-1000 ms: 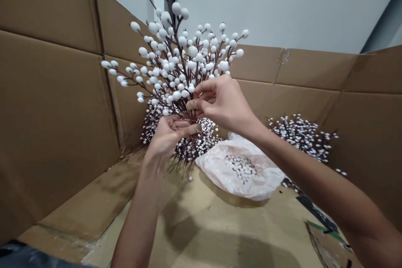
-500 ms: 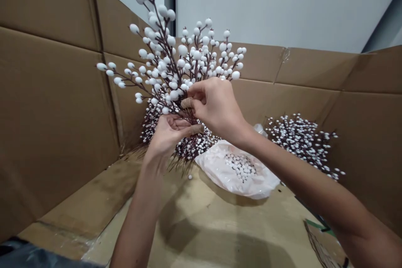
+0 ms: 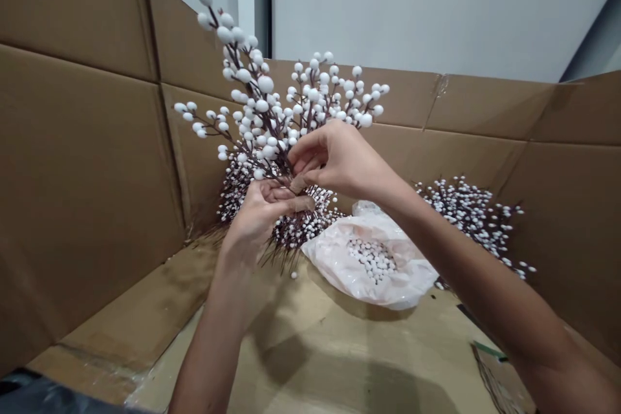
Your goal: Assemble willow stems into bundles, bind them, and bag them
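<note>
As you look down into the open box, your left hand (image 3: 259, 217) sits nearest, low at frame centre, its fingers curled closed around the dark stems of a long spray of round white berries (image 3: 262, 103), with the thumb laid across them. Your right hand (image 3: 342, 165), reaching in from the lower right, touches the left and is pinched narrow on the same stems just above it, with a tan wrapping (image 3: 298, 182) on its leading fingertip. The spray rises from your hands, tilted toward the upper left of the frame, its tip close to the top edge and its dark branches fanning out.

Just beyond your hands, a dense heap of similar white-berried sprays (image 3: 301, 226) lies at centre, with one loose white berry (image 3: 294, 275) on the tan cardboard floor (image 3: 310, 356) just below it. To its right, a crumpled translucent plastic bag (image 3: 369, 278) holds a cluster of small white berries (image 3: 372, 260). Farther right, past your right forearm (image 3: 485, 278), another heap of berry sprays (image 3: 468, 213) rests against the box wall. Brown corrugated cardboard flaps (image 3: 87, 174) rise along the left and back, and a pale grey wall (image 3: 436, 6) fills the upper right.
</note>
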`<state>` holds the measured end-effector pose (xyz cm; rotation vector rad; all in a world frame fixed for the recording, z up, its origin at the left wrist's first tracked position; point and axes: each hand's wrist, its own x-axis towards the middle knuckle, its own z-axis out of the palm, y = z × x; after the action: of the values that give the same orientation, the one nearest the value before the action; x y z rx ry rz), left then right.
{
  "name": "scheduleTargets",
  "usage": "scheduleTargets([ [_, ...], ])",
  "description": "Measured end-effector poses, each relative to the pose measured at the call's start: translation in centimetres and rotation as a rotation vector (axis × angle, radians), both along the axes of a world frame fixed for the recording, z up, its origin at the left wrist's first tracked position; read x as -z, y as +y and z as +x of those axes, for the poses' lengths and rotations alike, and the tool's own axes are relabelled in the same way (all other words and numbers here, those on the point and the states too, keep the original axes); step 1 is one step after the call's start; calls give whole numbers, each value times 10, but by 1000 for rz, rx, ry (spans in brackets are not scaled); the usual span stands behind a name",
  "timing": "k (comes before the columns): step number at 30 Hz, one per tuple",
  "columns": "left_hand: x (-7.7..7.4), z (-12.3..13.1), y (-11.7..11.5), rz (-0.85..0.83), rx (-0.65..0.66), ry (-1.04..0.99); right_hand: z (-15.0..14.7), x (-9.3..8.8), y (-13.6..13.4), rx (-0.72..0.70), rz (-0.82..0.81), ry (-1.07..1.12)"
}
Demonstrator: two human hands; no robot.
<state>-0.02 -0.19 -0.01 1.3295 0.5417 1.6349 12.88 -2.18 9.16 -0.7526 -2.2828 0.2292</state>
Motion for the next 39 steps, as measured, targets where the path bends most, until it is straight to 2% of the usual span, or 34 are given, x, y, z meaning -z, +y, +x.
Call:
scheduleTargets([
  [5,-1,-3,-2,48,30,57,0,7,1,67,38,18],
  [10,0,-9,-1,23,-48,117,-3,13,7,78,42,30],
  [16,-1,-7,-1,-18,-29,120,-4,16,6,174,119,-9],
  [19,-2,-5,-3,-44,-68,141,-6,20,6,194,143,-8],
  [26,0,-2,7,-37,-158,112,-11,29,11,175,125,49],
  [29,1,-8,10,-12,-164,84,-1,28,6,64,107,104],
  [32,1,-20,9,-7,-200,100,19,29,6,-56,-43,314],
  [34,0,-27,8,-10,-264,96,32,36,16,-41,-251,474],
  [36,-1,-32,8,0,-318,77,42,49,37,75,-485,508],
  [37,-1,-34,8,7,-337,68,44,58,51,181,-642,458],
  [39,-1,-35,8,14,-350,62,43,81,78,277,-782,410],
])
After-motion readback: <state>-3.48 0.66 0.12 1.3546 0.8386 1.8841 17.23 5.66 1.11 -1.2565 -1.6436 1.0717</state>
